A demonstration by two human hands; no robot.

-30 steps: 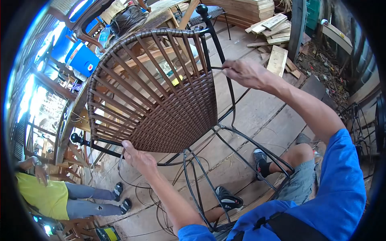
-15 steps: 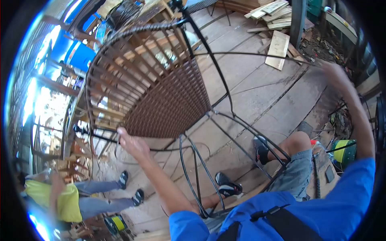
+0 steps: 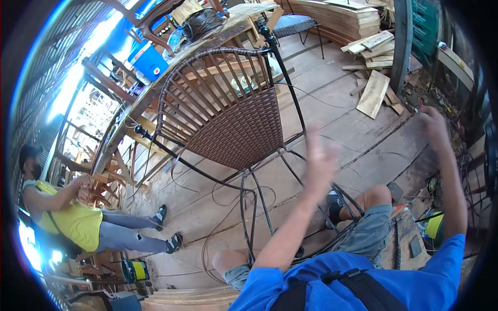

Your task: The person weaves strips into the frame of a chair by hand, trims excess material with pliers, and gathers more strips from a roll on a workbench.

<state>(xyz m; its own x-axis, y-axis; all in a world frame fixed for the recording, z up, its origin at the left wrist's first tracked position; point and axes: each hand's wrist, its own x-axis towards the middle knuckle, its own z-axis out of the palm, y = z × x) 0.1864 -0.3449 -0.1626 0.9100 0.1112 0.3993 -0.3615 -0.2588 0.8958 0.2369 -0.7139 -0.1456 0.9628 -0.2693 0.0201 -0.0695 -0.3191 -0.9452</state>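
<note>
A black metal chair frame (image 3: 294,103) stands tilted before my knees, its back partly woven with brown wicker (image 3: 238,132). Bare slats fan out above the woven part. From the right side of the back, a thin dark strand (image 3: 316,97) runs slack over the floor. My left hand (image 3: 321,160), smeared by motion, is raised in front of the chair's right legs, off the back; its fingers cannot be made out. Far to the right, my right hand (image 3: 434,127) is held up with curled fingers. Whatever it may grip is too blurred to see.
At left a person in a yellow top (image 3: 78,223) stands with hands together. A workbench (image 3: 220,32) and a blue cooler (image 3: 148,61) are behind the chair. Wood offcuts (image 3: 374,93) lie by a post (image 3: 400,46). Loose strands (image 3: 205,249) curl on the floor.
My left hand has let go of the chair back's left edge and moved right. The strand, taut toward my right hand before, now hangs slack. The view has shifted left.
</note>
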